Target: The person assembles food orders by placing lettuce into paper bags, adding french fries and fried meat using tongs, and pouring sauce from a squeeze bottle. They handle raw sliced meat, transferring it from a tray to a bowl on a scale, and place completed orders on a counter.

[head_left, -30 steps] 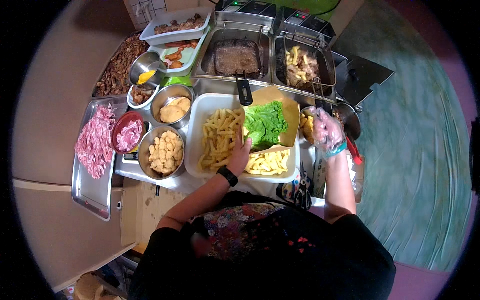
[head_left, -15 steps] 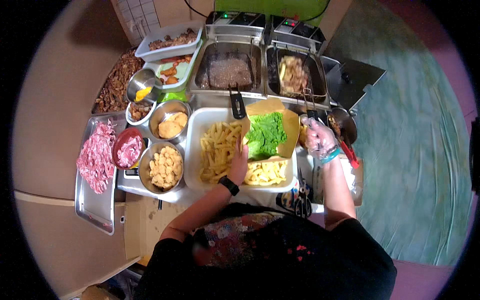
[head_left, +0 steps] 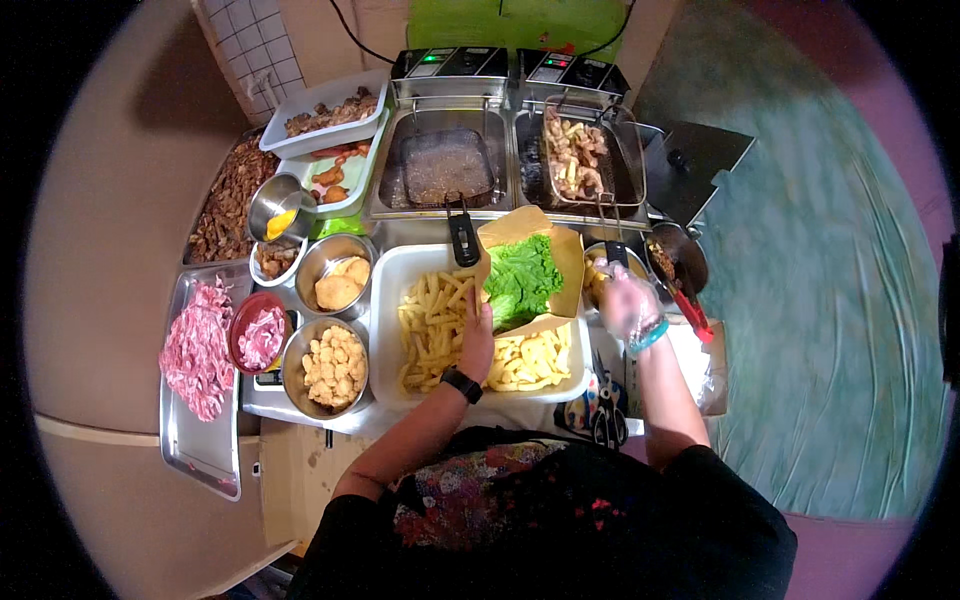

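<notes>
My left hand (head_left: 477, 348) grips the near left edge of an open kraft paper box (head_left: 568, 268), which is lined with green lettuce (head_left: 523, 278). The box is above a white tub (head_left: 381, 300) of french fries (head_left: 432, 325). My right hand (head_left: 632, 305), in a clear plastic glove, is closed around the black handle (head_left: 616, 254) of a wire fryer basket (head_left: 643, 172). Fried meat pieces (head_left: 576, 160) fill that basket, which sits raised over the right fryer (head_left: 533, 160). The gloved fingers are partly blurred.
The left fryer's basket (head_left: 446, 168) sits in bubbling oil. Metal bowls of nuggets (head_left: 333, 365) and patties (head_left: 340, 285) stand left of the tub, near a tray of raw sliced meat (head_left: 205, 355). Red-handled tongs (head_left: 692, 315) rest in a pot; scissors (head_left: 607, 410) lie at the front edge.
The right fryer's basket has come up out of the oil, with its meat now plainly visible. My right hand still has its handle; my left still holds the lettuce-lined box. The view has shifted slightly.
</notes>
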Demonstrator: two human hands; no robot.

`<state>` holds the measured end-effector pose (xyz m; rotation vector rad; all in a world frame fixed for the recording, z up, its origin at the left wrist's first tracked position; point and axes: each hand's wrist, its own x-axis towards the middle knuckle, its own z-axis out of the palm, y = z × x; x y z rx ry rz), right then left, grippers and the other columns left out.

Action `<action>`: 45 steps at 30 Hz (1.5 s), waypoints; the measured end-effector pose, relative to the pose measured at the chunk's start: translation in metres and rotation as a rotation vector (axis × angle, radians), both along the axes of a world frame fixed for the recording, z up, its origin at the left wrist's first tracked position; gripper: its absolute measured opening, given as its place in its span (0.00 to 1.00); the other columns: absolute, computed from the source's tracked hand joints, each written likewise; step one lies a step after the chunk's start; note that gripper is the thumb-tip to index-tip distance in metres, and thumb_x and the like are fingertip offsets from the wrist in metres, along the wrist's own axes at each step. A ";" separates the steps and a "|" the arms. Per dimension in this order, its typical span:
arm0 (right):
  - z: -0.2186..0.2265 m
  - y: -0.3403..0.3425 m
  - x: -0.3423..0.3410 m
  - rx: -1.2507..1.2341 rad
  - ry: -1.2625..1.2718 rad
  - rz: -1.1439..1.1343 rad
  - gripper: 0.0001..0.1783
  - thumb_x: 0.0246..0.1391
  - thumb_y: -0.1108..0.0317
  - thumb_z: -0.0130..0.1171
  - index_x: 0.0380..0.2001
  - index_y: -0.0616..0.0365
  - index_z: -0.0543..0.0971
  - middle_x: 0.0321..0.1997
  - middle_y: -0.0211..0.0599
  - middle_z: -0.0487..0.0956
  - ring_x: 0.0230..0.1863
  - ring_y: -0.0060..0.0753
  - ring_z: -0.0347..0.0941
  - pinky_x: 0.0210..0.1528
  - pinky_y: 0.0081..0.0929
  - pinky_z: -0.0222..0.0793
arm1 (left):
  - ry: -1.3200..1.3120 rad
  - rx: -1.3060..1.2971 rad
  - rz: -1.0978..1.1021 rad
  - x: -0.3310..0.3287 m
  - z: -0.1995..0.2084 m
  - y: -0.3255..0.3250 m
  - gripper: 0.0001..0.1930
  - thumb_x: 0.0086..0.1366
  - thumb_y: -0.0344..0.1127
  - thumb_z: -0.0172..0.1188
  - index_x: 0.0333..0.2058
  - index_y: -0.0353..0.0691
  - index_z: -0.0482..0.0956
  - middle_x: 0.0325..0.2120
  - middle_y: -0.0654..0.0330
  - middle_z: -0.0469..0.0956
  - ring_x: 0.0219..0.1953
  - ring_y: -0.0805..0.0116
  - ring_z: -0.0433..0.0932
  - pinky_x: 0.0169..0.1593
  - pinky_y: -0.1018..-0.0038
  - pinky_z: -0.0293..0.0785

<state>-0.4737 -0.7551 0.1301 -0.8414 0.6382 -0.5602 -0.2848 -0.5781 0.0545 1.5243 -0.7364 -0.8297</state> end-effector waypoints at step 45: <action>-0.052 0.107 -0.039 -1.052 0.699 -0.266 0.09 0.46 0.68 0.53 0.32 0.59 0.69 0.15 0.36 0.70 0.16 0.29 0.66 0.21 0.26 0.63 | 0.372 -0.166 0.016 -0.009 0.012 -0.011 0.28 0.65 0.49 0.32 0.54 0.32 0.52 0.50 0.54 0.60 0.53 0.67 0.58 0.55 0.75 0.52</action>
